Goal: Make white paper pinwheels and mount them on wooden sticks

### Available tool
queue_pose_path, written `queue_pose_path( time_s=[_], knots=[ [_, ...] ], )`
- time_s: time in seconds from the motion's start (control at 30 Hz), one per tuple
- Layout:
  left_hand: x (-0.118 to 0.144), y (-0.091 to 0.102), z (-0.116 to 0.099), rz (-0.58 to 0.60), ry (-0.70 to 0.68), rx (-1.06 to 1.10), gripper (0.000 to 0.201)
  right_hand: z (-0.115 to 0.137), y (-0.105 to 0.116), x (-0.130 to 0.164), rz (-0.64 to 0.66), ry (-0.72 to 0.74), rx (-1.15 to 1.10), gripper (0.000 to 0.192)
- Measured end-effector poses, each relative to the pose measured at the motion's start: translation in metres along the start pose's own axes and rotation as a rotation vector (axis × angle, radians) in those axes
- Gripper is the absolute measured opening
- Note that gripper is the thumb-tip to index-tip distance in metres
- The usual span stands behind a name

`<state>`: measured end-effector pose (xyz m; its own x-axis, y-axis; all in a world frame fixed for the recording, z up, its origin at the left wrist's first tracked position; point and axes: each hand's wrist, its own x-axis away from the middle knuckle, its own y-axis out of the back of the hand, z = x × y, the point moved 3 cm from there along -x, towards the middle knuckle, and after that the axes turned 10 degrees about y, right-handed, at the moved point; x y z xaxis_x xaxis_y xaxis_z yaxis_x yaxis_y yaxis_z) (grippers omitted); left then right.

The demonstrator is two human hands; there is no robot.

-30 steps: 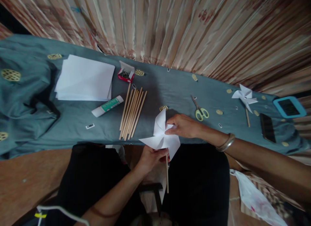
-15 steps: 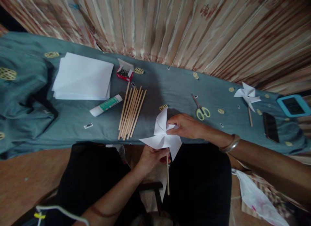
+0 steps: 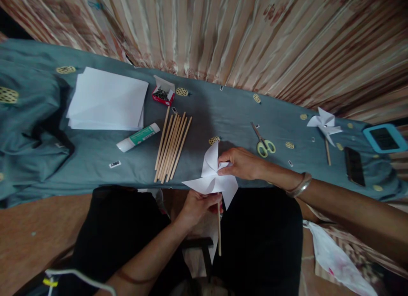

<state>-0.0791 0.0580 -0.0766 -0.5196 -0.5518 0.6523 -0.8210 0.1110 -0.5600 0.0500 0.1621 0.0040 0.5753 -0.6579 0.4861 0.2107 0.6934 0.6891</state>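
Note:
A white paper pinwheel [image 3: 212, 181] is held over the near edge of the table, its wooden stick [image 3: 219, 236] pointing down toward my lap. My left hand [image 3: 199, 207] is closed around the upper part of the stick, just below the paper blades. With thumb and fingers, my right hand [image 3: 237, 163] pinches a folded blade at the right side of the pinwheel's centre. The pinwheel's back is hidden from view. Left of it lies a row of several wooden sticks [image 3: 172, 147]. To the right, green-handled scissors [image 3: 264, 143] rest on the cloth.
On the blue-grey tablecloth [image 3: 229, 113] lie a stack of white paper [image 3: 108, 100], a glue stick [image 3: 138, 137] and an open red box of pins [image 3: 163, 94]. Farther right are another pinwheel [image 3: 324, 122], a dark phone [image 3: 355, 166] and a blue-framed tablet [image 3: 385, 139]. A curtain [image 3: 204, 32] hangs behind.
Both hands keep their hold on the pinwheel and its stick almost unmoved. The view has shifted very slightly.

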Motion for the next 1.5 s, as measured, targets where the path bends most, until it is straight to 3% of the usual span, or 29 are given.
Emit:
queue_pose_path(
  time_s=[0.33, 0.53, 0.93, 1.5],
  knots=[
    [-0.001, -0.002, 0.006, -0.041, 0.053, 0.064, 0.041, 0.008, 0.004, -0.001, 0.049, 0.037, 0.111, 0.013],
    [0.001, -0.003, 0.003, -0.029, -0.01, 0.085, 0.034, 0.017, 0.011, -0.005, 0.137, 0.087, 0.222, 0.012],
    [0.001, -0.002, 0.006, -0.046, 0.008, 0.101, 0.032, 0.003, 0.011, -0.014, 0.212, 0.122, -0.014, 0.009],
    [-0.002, -0.002, 0.006, 0.0, -0.004, 0.109, 0.032, -0.004, 0.009, -0.017, 0.191, 0.091, -0.062, 0.009]
  ],
)
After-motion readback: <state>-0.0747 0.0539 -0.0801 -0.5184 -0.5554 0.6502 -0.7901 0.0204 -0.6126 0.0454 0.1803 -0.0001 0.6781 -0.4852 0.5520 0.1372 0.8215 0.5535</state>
